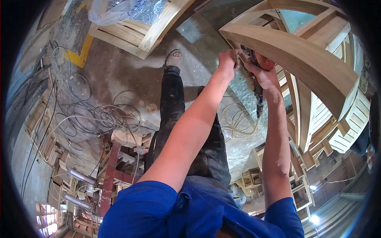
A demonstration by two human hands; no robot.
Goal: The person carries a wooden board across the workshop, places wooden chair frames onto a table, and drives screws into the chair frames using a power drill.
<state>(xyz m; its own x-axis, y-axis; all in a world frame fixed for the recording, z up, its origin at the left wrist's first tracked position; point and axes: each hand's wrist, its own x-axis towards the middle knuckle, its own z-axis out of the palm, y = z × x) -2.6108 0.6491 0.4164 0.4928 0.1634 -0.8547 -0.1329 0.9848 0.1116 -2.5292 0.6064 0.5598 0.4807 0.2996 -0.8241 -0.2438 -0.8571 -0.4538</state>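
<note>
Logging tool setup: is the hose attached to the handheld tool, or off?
Attached: the hose meets the coupling at the lower end of the tool in the right hand. Cannot tell whether it's pressurised.

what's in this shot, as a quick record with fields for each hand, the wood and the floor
left hand: beside the right hand; its grip is unclear
right hand: wrapped around a handheld tool with a hose at its lower end
wood: curved wooden frame at right; slatted wooden piece at upper left, bearing a plastic bag
floor: tangled lines, yellow marking
</note>
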